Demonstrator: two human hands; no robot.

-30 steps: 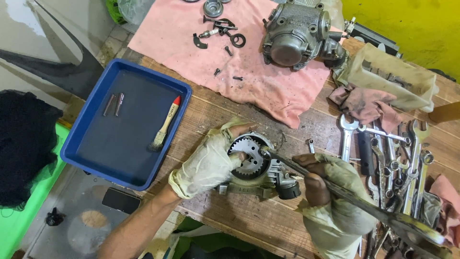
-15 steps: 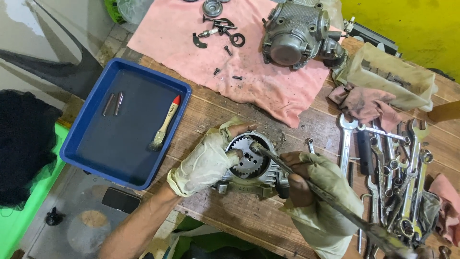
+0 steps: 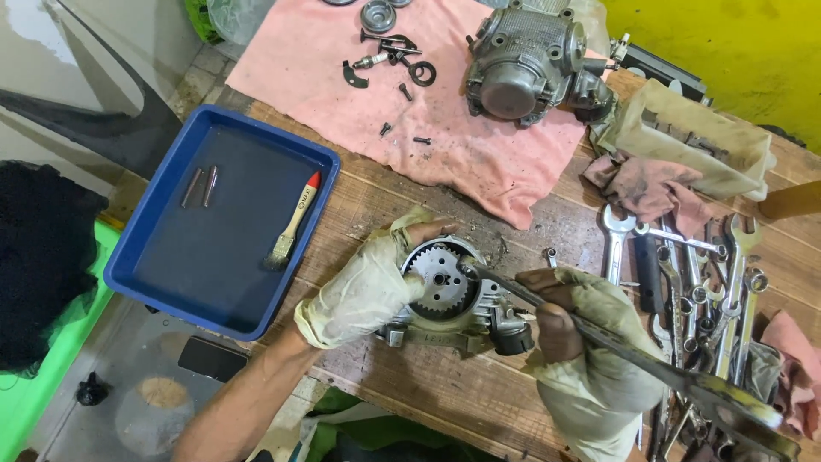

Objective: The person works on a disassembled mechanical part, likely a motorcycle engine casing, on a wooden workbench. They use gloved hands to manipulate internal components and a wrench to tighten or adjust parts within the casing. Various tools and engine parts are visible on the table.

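The left hand [image 3: 363, 287], in a pale glove, is wrapping around the toothed metal part [image 3: 445, 291] and pinning it on the wooden bench [image 3: 428, 393], just right of the blue tray [image 3: 141, 257]. The right hand [image 3: 581, 334] (gloved too) is gripping a long flat tool [image 3: 599, 335], its tip touching the part beside the sprocket teeth.
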